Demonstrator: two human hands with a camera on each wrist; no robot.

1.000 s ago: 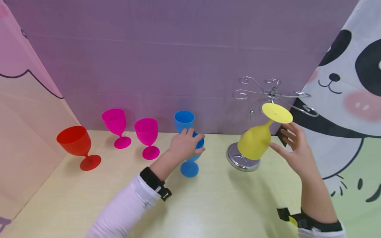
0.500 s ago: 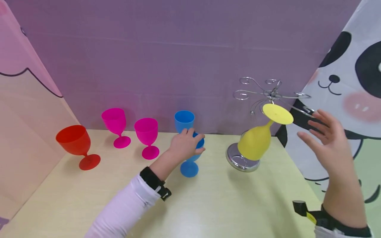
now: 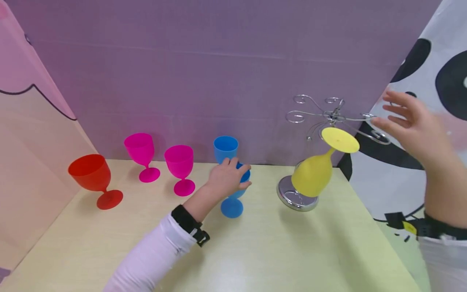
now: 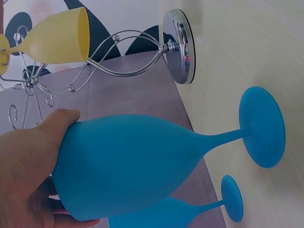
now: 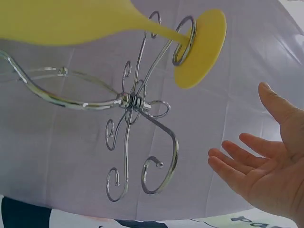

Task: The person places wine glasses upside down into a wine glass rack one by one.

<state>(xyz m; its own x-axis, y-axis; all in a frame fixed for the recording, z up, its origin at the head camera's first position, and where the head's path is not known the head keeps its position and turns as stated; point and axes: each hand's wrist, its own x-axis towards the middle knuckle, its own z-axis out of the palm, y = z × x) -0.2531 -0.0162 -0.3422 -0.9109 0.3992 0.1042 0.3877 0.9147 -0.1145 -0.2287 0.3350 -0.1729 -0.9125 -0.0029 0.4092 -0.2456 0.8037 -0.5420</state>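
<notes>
My left hand [image 3: 223,179] grips the bowl of the nearer blue goblet [image 4: 128,161] around its rim, thumb on one side and fingers on the other. The goblet is upright, its foot on the table. Just behind it stands a second blue goblet [image 3: 225,147], partly hidden by the hand. A yellow goblet [image 3: 313,176] hangs upside down by its foot from a curl of the chrome stemware rack [image 3: 333,115]. My right hand [image 3: 419,127] is raised to the right of the rack, fingers spread and nothing in them.
Two magenta goblets [image 3: 179,160] and a red goblet [image 3: 91,172] stand upright on the left of the pale table [image 3: 270,247]. A purple backdrop [image 3: 219,73] rises behind the table. The rack's round chrome base [image 3: 298,200] sits at the back right.
My right hand has moved away from the yellow goblet, to the right and then up beside the rack's arms. The left hand keeps its grip in place on the blue goblet.
</notes>
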